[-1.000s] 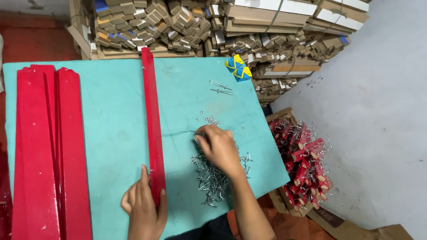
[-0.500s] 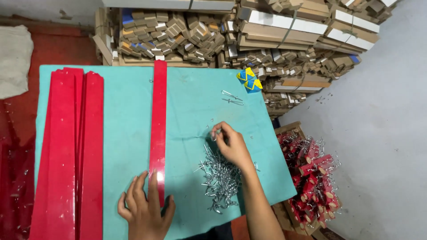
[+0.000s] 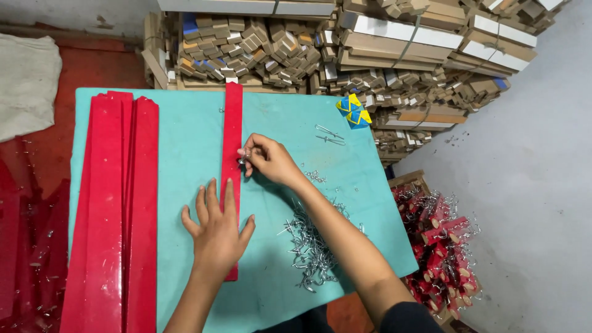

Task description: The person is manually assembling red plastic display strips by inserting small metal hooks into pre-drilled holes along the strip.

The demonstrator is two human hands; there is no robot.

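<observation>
Left hand (image 3: 216, 231) lies flat, fingers spread, on a red strip (image 3: 232, 123); right hand (image 3: 266, 159) pinches something small and metal against it — too tiny to identify.

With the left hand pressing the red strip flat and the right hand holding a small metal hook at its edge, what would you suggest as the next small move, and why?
Probably press the small metal hook into the red strip right where the right hand pinches it. The left hand lies flat on the strip's lower part, steadying it on the teal table, and the hook is already at the strip's edge. Exactly how it attaches is too small to tell.
</observation>
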